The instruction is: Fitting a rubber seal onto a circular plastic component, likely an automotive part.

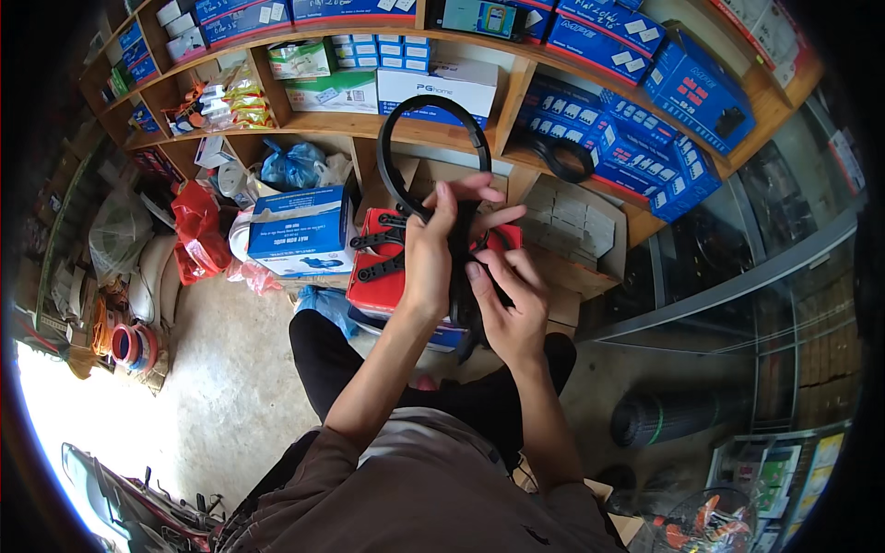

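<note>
In front of my lap I hold a black hoop-shaped band (385, 152), its ring standing up and its lower part a darker bundle I cannot make out fully. My left hand (433, 244) grips it at the base of the ring, thumb up and some fingertips stretched past it to the right. Lower down, my right hand (510, 309) is closed, thumb and index finger pinching the lower black part. Beneath both hands lies a red box (369, 293), with black plastic pieces (380, 269) with holes on its left side.
A blue and white box (300, 230) stands left of the red one. Wooden shelves (512, 101) full of boxes rise ahead, with another black ring (560, 158) on one. Right are a glass cabinet (701, 295) and a dark mesh roll (664, 415); a red bag (195, 235) lies left.
</note>
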The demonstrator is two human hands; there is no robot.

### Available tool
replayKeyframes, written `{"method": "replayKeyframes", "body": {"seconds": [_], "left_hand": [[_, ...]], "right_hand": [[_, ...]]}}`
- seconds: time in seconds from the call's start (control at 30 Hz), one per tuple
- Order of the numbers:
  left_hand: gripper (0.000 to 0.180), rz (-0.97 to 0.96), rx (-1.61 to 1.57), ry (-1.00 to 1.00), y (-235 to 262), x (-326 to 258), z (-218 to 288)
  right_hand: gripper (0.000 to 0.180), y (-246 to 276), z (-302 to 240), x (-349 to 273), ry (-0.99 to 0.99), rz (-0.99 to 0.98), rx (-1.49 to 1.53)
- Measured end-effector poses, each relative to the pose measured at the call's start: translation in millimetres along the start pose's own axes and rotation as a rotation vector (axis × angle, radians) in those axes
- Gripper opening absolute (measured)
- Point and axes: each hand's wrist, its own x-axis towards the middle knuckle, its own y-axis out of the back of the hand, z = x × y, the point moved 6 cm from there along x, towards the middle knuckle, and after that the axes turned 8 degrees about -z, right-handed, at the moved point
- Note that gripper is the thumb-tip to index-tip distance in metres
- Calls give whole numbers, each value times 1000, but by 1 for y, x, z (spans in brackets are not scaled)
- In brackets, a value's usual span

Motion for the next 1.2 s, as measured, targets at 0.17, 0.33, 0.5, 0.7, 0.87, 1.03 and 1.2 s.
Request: {"method": "replayKeyframes", "body": {"seconds": [0.17, 0.33, 0.5, 0.7, 0.87, 1.03, 1.2], "left_hand": [[56, -38, -184, 73, -6, -5, -7], [61, 6, -204, 56, 17, 7, -6], [60, -60, -200, 59, -7, -10, -2], [58, 76, -279, -67, 34, 6, -1], [52, 111, -80, -109, 48, -8, 21], [45, 229, 191, -22, 98, -32, 30], [53, 294, 535, 82, 141, -93, -5]], "right_hand": [[17, 1, -7, 4, 100, 58, -67], [16, -15, -6, -6, 27, -92, 0], [12, -6, -8, 17, 132, 47, -2], [14, -28, -8, -27, 2, -154, 148], [14, -21, -2, -28, -82, -178, 242], [12, -3, 22, -50, -303, -52, 313], [27, 26, 70, -124, -627, 83, 266]]}}
